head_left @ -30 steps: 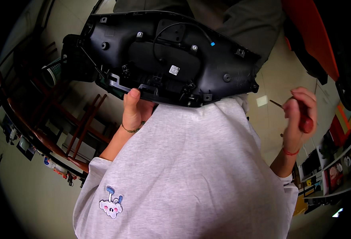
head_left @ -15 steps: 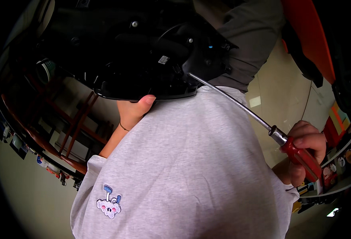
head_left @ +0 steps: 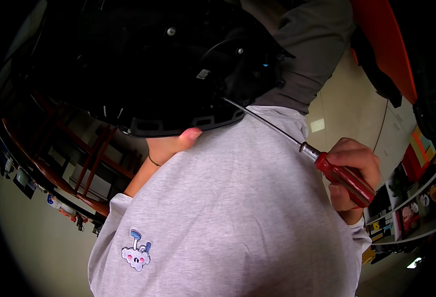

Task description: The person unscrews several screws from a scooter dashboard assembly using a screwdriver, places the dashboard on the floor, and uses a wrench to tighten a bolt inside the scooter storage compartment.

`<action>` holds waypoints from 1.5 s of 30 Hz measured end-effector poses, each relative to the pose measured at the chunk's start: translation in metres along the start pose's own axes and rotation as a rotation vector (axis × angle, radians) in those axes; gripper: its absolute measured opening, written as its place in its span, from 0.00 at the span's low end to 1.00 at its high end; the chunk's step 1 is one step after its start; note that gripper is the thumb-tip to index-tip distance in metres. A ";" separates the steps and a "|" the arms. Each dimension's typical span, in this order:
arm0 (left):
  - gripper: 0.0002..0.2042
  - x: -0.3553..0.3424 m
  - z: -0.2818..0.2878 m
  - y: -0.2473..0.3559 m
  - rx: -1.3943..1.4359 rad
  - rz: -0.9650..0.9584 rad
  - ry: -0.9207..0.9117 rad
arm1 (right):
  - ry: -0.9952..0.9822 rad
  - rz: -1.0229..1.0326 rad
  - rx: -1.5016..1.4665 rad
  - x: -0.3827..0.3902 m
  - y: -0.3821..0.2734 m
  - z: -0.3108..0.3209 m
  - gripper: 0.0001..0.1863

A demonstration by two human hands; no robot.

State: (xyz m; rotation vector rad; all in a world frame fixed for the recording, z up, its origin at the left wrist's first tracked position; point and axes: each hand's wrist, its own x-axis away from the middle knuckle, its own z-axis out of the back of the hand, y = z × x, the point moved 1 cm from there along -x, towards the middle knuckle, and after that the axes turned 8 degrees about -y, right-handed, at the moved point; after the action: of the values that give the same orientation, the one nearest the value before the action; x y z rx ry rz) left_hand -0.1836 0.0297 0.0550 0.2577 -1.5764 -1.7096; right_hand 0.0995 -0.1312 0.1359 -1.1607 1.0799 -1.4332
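Observation:
A large black plastic panel with metal screws, a small pale label and a thin wire lies across my lap. My left hand grips its near edge, thumb on top and the other fingers hidden beneath. In my right hand is a screwdriver with a red handle and a long metal shaft, its fingers wrapped round the handle. The shaft slants up and left, and its tip meets the dark inner side of the panel near the label. What exactly the tip touches is too dark to tell.
A brown wooden rack stands at the left. An orange panel with black parts is at the upper right. Shelves with colourful items are at the right, beside a pale tiled floor.
My right hand has moved left with the screwdriver, its tip shifting left and slightly down along the panel. The panel has tilted a little, its near edge lower.

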 end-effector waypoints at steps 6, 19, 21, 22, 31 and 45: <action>0.26 -0.005 0.004 0.001 -0.033 -0.041 -0.011 | 0.035 0.028 -0.025 0.000 0.003 0.000 0.18; 0.27 -0.006 0.021 -0.009 -0.066 -0.061 0.064 | 0.053 0.008 -0.074 -0.015 0.002 -0.005 0.18; 0.26 -0.003 0.019 -0.011 -0.127 -0.070 0.088 | 0.037 0.003 -0.060 -0.012 0.003 -0.003 0.18; 0.26 0.002 0.013 -0.013 -0.117 -0.068 0.087 | 0.024 0.000 -0.052 -0.006 0.005 -0.001 0.18; 0.25 0.005 0.002 -0.008 -0.019 -0.006 0.049 | -0.030 0.063 -0.022 -0.003 0.009 0.006 0.19; 0.27 0.002 0.003 -0.011 -0.034 -0.025 0.057 | -0.094 0.131 0.080 -0.005 -0.015 0.017 0.20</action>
State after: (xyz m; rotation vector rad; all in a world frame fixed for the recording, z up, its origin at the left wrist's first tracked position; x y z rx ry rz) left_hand -0.1912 0.0296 0.0467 0.3072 -1.5068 -1.7319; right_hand 0.1141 -0.1253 0.1524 -1.0698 1.0057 -1.2956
